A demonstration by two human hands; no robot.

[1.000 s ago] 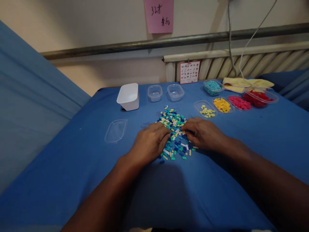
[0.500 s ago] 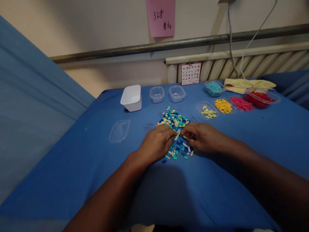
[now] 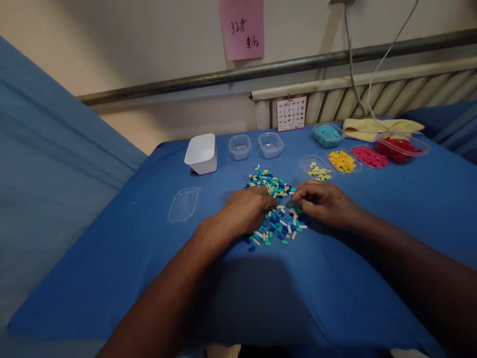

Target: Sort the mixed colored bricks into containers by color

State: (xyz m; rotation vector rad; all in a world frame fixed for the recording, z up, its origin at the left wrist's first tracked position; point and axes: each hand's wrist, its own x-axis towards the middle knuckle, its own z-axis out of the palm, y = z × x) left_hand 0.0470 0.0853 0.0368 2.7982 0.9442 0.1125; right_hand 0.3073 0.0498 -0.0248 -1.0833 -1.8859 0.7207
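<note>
While a clear lid [image 3: 184, 204] lies at left, the white bin [image 3: 201, 154] stands beyond it. Your left hand [image 3: 246, 209] is over the brick pile [image 3: 278, 219], fingers curled down; grip on any brick: cannot tell. Two clear tubs [image 3: 271, 145] sit beyond the pile, which spreads between your hands. Your right hand [image 3: 328, 205] is at its right edge, thumb and forefinger bent towards each other; hold unclear. Far right, you have pale yellow [image 3: 319, 172], turquoise [image 3: 328, 132], deeper yellow [image 3: 342, 162], pink [image 3: 368, 156] and red bricks [image 3: 400, 148] in separate plastic pieces.
</note>
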